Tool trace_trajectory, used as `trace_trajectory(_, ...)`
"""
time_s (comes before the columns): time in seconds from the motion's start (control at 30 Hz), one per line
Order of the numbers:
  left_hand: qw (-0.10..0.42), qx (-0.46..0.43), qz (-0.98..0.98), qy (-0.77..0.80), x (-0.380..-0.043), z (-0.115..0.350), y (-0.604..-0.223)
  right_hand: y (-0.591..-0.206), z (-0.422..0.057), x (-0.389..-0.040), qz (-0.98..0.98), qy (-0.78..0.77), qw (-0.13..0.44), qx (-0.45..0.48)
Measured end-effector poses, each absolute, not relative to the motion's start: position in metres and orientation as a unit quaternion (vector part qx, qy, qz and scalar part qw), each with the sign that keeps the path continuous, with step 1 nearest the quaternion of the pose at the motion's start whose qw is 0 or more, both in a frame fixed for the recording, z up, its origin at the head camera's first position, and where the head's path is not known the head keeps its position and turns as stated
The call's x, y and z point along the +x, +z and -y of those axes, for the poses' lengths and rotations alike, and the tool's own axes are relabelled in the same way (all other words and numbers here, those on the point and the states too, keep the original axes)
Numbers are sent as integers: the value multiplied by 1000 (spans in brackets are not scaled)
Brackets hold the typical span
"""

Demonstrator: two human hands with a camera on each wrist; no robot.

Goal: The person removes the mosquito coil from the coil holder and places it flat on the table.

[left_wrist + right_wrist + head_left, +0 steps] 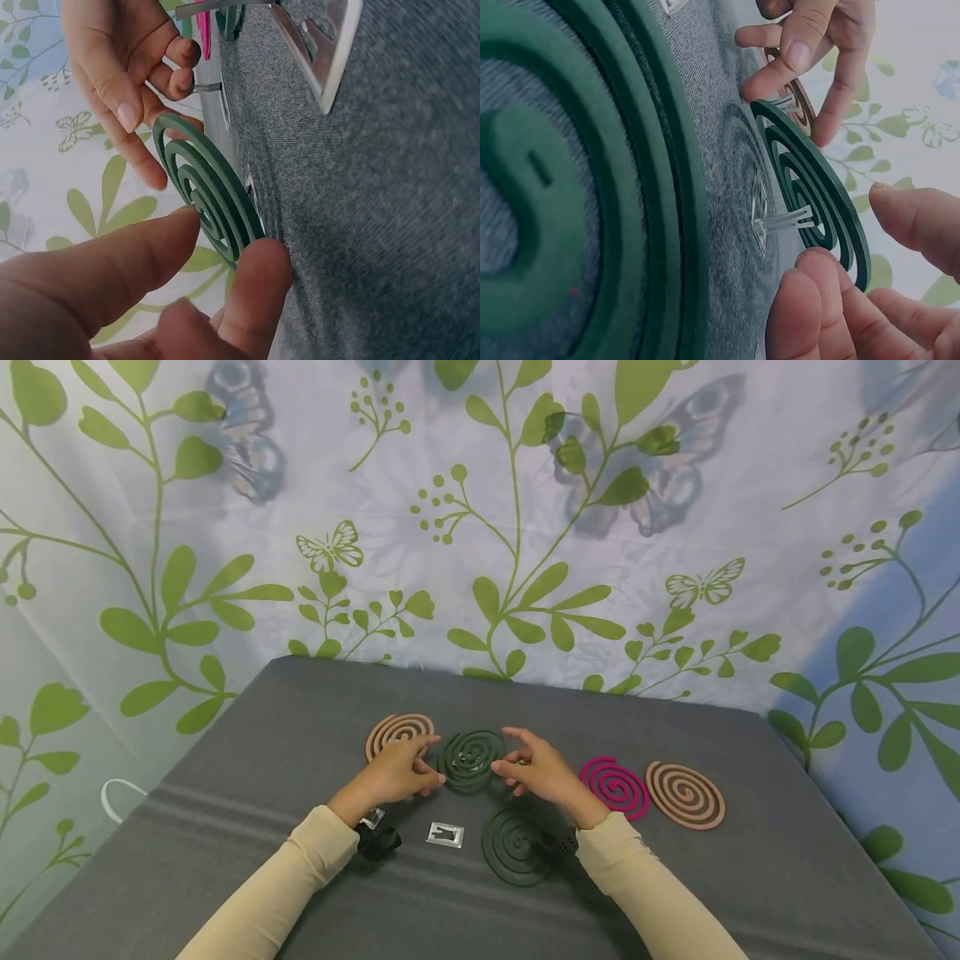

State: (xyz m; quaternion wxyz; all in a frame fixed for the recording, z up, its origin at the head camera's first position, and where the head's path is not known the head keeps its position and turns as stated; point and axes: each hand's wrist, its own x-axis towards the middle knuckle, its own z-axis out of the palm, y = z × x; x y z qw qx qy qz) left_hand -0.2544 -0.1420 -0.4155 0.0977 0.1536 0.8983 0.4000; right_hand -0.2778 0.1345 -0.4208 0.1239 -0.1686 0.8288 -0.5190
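A dark green mosquito coil [471, 785] lies nearly level above the table, between my two hands. Under its middle stands a thin metal coil stand [778, 221], whose upright prong reaches the coil's centre. At the coil's left rim is my left hand [393, 772], thumb and index finger spread, the thumb tip touching the edge. My right hand [542, 768] frames the opposite rim; its thumb stands apart from the coil while the lower fingers sit right at the edge. Below the right wrist, a second dark green coil [491, 847] appears, large and close in the right wrist view.
A tan coil [372, 747] lies partly behind my left hand. To the right are a pink coil [637, 797] and another tan coil [716, 814]. A flat metal stand [446, 835] lies in front, another [372, 817] by the left wrist. A patterned curtain [480, 527] hangs behind the grey table [360, 902].
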Motion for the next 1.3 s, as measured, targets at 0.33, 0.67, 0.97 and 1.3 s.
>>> trace_trajectory(0.33, 92, 151, -900, 399, -254, 141, -416, -423, -130, -278, -823, -530, 119, -168)
trace_trajectory(0.67, 96, 144, -898, 405, -255, 138, -415, -428, -128, -281, -824, -532, 143, -131)
trace_trajectory(0.97, 89, 137, -896, 412, -253, 138, -413, -427, -127, -281, -813, -552, 137, -127)
trace_trajectory(1.3, 68, 134, -889, 432, -253, 139, -408, -424, -129, -280, -803, -568, 119, -134)
